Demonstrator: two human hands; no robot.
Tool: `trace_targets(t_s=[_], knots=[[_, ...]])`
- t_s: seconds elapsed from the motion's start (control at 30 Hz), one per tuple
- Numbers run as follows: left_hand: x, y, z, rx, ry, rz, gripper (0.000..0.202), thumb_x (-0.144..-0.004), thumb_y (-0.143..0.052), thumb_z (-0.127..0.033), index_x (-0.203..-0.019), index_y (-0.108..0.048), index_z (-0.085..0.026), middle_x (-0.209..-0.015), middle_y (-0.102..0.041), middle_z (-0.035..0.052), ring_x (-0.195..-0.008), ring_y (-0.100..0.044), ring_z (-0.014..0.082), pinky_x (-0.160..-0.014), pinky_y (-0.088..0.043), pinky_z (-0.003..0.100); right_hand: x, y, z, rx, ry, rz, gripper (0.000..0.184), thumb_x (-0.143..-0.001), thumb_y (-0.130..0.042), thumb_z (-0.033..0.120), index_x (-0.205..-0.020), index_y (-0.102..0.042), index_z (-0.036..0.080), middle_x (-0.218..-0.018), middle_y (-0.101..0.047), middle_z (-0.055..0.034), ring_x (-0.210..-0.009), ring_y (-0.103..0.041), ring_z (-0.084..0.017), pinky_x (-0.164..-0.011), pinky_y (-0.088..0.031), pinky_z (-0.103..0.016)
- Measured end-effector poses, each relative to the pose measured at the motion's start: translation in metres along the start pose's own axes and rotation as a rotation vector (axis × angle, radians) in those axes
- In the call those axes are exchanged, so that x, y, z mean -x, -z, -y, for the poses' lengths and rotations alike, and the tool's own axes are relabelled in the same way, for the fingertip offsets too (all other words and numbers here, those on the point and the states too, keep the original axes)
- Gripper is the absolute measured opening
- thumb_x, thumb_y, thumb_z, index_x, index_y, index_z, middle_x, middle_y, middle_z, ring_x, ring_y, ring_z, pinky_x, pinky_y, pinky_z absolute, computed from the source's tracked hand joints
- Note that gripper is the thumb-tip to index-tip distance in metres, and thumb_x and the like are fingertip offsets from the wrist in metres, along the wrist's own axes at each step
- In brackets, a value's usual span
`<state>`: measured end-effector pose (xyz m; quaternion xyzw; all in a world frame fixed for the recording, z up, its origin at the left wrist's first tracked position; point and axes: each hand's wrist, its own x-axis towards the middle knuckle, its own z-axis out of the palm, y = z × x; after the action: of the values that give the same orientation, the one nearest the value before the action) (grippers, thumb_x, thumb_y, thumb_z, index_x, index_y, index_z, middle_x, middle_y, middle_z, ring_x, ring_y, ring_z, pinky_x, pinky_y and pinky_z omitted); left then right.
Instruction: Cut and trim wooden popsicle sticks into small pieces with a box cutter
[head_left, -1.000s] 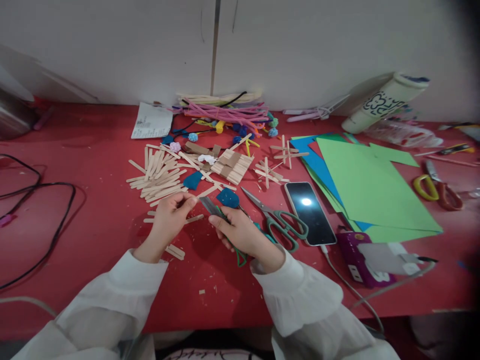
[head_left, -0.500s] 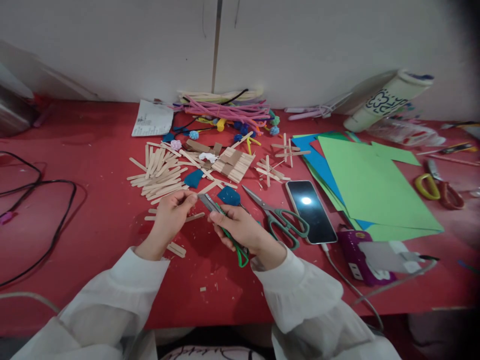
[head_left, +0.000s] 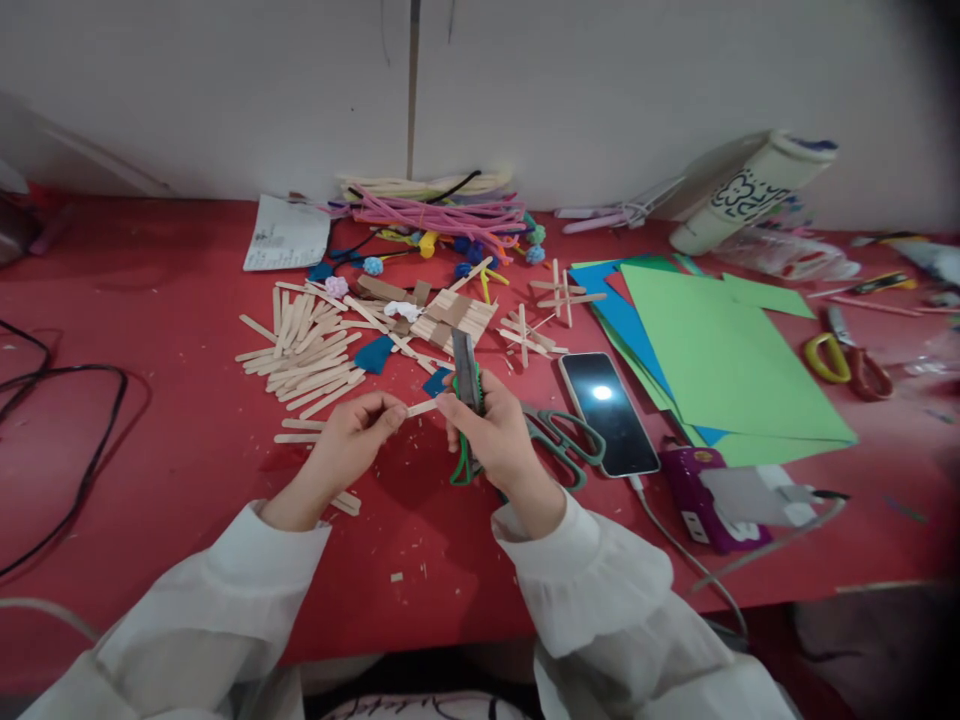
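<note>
My left hand (head_left: pixel 358 440) is closed in a pinch on one end of a short pale wooden craft stick (head_left: pixel 421 408). The stick's other end meets the thumb of my right hand (head_left: pixel 491 430). That hand is wrapped round a green-handled cutting tool (head_left: pixel 465 372), whose broad grey metal blade points up and away from me; its exact kind is unclear. A green loop of its handle shows below the fingers. Beyond my left hand lies a spread pile of craft sticks (head_left: pixel 315 345). Grey-green scissors (head_left: pixel 568 440) lie partly hidden beside my right hand.
A lit phone (head_left: pixel 611 425) on a cable lies to the right, near coloured paper sheets (head_left: pixel 727 360) and a purple power bank (head_left: pixel 709 490). Pink pipe cleaners (head_left: pixel 442 215) and a joined-stick panel (head_left: pixel 469 318) lie farther back. A black cable (head_left: pixel 112 420) curves at left.
My right hand has turned the cutting tool from pointing left to pointing up and away. Its thumb now meets the craft stick, which shows between both hands. The view has shifted slightly right.
</note>
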<state>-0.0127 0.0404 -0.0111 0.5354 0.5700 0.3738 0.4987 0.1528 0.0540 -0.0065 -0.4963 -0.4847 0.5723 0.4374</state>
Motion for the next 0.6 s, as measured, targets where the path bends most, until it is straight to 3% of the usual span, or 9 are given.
trace_targets(t_s=[0.23,0.4,0.6], knots=[[0.0,0.0,-0.001,-0.055,-0.004,0.02,0.026,-0.068,-0.06,-0.042,-0.068,-0.059,-0.016,-0.062,-0.056,-0.0016,-0.056,-0.047,0.01,-0.054,-0.037,0.022,0.008,0.001,0.002,0.274,0.147,-0.075,0.021,-0.074,-0.06,0.035,-0.082,-0.047,0.021,-0.057,-0.046,0.0078,-0.048,-0.046,-0.009,-0.049,-0.04,-0.023],[0.002,-0.002,-0.004,-0.056,0.0,0.025,0.022,-0.069,-0.057,-0.036,-0.064,-0.058,-0.015,-0.057,-0.054,-0.0023,-0.052,-0.045,0.0087,-0.05,-0.035,0.021,0.013,-0.002,0.003,0.487,0.322,-0.057,0.018,-0.076,-0.057,0.034,-0.084,-0.049,0.02,-0.068,-0.056,0.0009,-0.063,-0.055,-0.014,-0.059,-0.043,-0.024],[0.004,-0.005,-0.004,-0.121,-0.103,-0.039,0.015,-0.068,-0.052,-0.027,-0.059,-0.058,-0.017,-0.055,-0.053,-0.0025,-0.055,-0.047,0.0102,-0.053,-0.036,0.022,0.016,-0.005,0.0,0.661,0.438,-0.026,0.017,-0.081,-0.052,0.037,-0.086,-0.049,0.021,-0.07,-0.062,-0.002,-0.059,-0.06,-0.015,-0.057,-0.044,-0.024]])
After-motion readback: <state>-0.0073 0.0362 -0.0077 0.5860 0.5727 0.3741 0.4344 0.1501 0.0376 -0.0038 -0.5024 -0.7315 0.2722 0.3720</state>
